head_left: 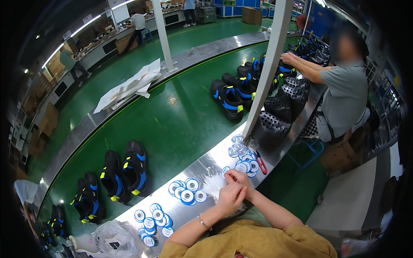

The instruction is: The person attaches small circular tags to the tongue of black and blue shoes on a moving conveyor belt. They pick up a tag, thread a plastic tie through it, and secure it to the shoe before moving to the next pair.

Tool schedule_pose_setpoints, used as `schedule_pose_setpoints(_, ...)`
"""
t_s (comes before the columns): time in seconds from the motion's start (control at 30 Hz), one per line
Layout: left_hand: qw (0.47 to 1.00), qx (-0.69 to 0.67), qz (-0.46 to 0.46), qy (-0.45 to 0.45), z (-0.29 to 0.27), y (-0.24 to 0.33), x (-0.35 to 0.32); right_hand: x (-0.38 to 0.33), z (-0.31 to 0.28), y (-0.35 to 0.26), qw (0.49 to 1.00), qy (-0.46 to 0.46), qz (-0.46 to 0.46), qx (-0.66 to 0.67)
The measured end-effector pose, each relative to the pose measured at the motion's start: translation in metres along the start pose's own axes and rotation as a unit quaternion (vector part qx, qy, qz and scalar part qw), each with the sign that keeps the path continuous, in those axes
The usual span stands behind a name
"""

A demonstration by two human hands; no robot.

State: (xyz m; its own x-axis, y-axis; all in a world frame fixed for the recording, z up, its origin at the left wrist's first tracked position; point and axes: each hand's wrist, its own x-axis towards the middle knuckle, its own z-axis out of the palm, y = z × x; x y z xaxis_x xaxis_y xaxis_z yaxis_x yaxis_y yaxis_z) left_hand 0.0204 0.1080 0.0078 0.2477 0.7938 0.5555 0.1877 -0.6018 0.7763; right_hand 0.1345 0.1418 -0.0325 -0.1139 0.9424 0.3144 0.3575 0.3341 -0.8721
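Observation:
My left hand [231,198], with a bracelet on its wrist, and my right hand [239,178] are close together over the metal edge of the line. The fingers of both are closed in a pinch. What they hold, if anything, is too small to make out. Beside them lies a bunch of thin white plastic strands [213,184], partly hidden by my hands. Round blue-and-white tags [187,195] lie in a group just left of the strands. More round tags [246,165] are heaped to the right, next to red-handled scissors [260,163].
Black-and-blue shoes [136,167] stand on the green belt [172,129], with more shoes [228,99] farther right. Another tag group [154,221] and a clear plastic bag [116,241] lie at left. A white post [271,64] rises ahead. A co-worker [344,90] handles shoes at right.

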Motion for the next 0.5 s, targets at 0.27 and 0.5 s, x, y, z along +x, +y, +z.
schedule_pose_setpoints(0.27, 0.992, 0.078, 0.003, -0.102, -0.004, -0.005, 0.004, 0.001, -0.002, 0.001, 0.999, 0.0, -0.014, -0.047)
schedule_pose_setpoints(0.5, 0.991, 0.059, -0.002, -0.118, -0.005, -0.011, 0.002, 0.0, -0.002, 0.0, 0.998, -0.004, -0.019, -0.066)
